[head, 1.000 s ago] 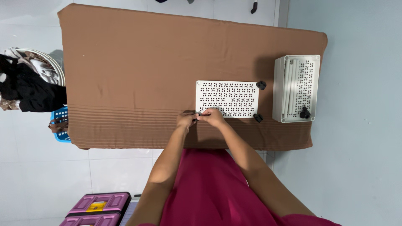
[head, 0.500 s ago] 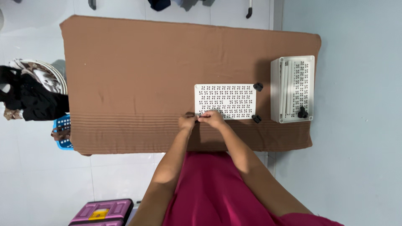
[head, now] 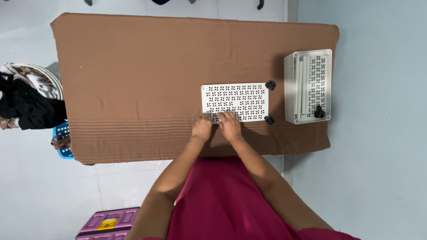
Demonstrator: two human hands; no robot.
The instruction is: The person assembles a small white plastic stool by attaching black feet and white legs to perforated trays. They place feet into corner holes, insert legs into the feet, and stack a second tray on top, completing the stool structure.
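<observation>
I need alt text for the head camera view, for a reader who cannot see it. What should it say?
Seen from above, a person's left hand and right hand rest on the near edge of a white perforated panel on a table with a brown cloth. Two small black parts lie by the panel's right corners, beside a white box.

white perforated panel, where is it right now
In the head view the white perforated panel lies flat on the brown cloth, right of centre, left of the white box, both hands on its near edge.
</observation>
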